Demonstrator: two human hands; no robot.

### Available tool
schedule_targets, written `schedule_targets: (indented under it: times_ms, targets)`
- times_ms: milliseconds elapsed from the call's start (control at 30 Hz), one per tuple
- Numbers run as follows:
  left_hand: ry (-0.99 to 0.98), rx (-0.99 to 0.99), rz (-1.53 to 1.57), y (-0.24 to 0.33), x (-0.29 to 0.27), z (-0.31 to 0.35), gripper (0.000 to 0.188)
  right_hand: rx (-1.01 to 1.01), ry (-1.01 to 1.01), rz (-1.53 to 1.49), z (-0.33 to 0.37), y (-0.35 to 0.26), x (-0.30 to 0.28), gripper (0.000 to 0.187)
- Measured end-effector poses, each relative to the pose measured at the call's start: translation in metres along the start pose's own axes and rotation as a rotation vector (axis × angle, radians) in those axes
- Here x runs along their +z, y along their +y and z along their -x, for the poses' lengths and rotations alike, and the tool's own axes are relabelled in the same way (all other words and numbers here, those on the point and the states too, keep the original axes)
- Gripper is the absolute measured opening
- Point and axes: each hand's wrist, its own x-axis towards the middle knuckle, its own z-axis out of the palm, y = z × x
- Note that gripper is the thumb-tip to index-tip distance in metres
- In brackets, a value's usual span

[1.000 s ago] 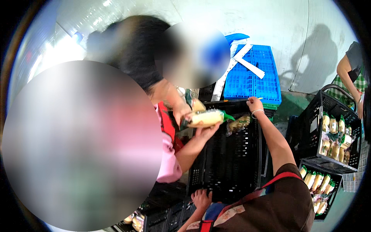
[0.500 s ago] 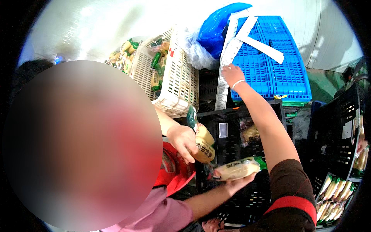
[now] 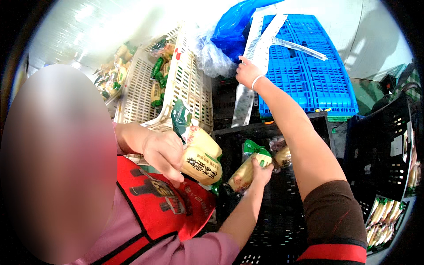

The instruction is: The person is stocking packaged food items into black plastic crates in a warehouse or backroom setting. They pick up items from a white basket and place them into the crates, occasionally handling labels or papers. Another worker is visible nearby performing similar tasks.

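Observation:
My right hand (image 3: pixel 250 74), with a white band at its wrist, reaches over the front left corner of some blue folded crates (image 3: pixel 309 84). Its fingers are bent around a white label strip (image 3: pixel 244 104) that hangs down over the crate edge. More white label strips (image 3: pixel 302 47) lie across the crate top, one sticking out to the right. My left hand does not show. At left, a co-worker's hand (image 3: pixel 163 152) is beside a clear-and-green bagged pack of pale yellow food (image 3: pixel 202 161). The co-worker's other hand (image 3: pixel 261 173) holds a similar pack (image 3: pixel 247 172) over a black crate (image 3: pixel 282 221).
A white slotted basket (image 3: pixel 194 84) with several packs stands at back left. Blue and clear plastic bags (image 3: pixel 227 37) lie between it and the blue crates. Another black crate (image 3: pixel 375 145) rises at right, near packs in rows (image 3: pixel 382 221). The co-worker in a red apron (image 3: pixel 154 194) is close on my left.
My right hand has moved up and left along the strips, and the right-hand strip has turned edge-on. The co-worker's packs have moved and turned. The whole view has shifted.

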Motion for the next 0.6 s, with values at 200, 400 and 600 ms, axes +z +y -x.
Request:
schedule_targets:
  times_ms: [200, 400, 600]
  targets:
    - [0.066, 0.023, 0.499, -0.003, 0.01, -0.036, 0.079, 0.025, -0.028, 0.011, 0.003, 0.042, -0.052, 0.016]
    - [0.313, 0.392, -0.246, -0.123, 0.013, 0.214, 0.045, 0.914, 0.289, -0.082, 0.065, 0.128, -0.132, 0.014]
    - [0.627, 0.319, -0.367, -0.159, -0.007, 0.361, 0.025, 1.266, 0.822, -0.4, 0.174, 0.235, -0.248, 0.024]
